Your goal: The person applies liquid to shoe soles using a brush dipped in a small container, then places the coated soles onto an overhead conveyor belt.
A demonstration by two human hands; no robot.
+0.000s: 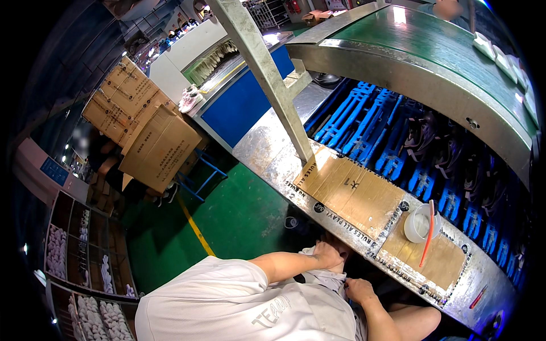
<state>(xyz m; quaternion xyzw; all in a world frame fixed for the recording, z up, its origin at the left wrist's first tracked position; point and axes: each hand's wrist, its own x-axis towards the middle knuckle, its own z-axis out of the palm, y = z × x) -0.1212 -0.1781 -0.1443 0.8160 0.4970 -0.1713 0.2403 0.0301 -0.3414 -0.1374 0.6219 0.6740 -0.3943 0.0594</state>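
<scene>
Both hands are low at my lap, next to the metal ledge. My left hand (pixel 328 255) lies on my thigh by the hem of my light shorts, its fingers curled in. A little nearer and to the right, my right hand (pixel 359 290) is closed against the shorts' fabric. Whatever either hand grips is hidden by the fingers. On the ledge to the right stands a white tub (pixel 416 228) of pale content, with an orange-handled tool (pixel 427 238) leaning across it. Under the tub lies a taped cardboard sheet (pixel 398 256).
Another cardboard sheet (pixel 347 193) covers the ledge (pixel 267 145), where a metal post (pixel 267 68) rises. Beyond, blue racks (pixel 364 125) carry dark shoes below a green conveyor (pixel 409 34). A small red tool (pixel 479 296) lies at right. Cartons (pixel 162 148) and shoe shelves (pixel 71 244) stand left.
</scene>
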